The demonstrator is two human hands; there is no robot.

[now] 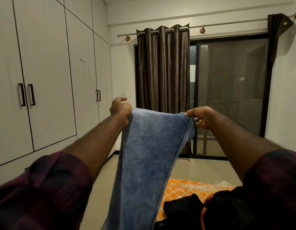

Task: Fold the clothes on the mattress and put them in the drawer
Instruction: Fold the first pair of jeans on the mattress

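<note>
Lengthwise the blue cloth (144, 156) hangs down, left hand (120, 112) and right hand (202, 117) fingers (190, 113) pinching its top.

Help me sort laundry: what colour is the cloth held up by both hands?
The cloth is plain blue; head view.

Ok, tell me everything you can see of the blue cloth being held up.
The blue cloth looks like plain, soft towelling with a stitched hem down its right edge. It hangs in the air, top edge stretched between the left hand, gripping one corner, and the right hand, pinching the other. Its lower end runs out of frame. Nothing else visibly touches it.
</note>
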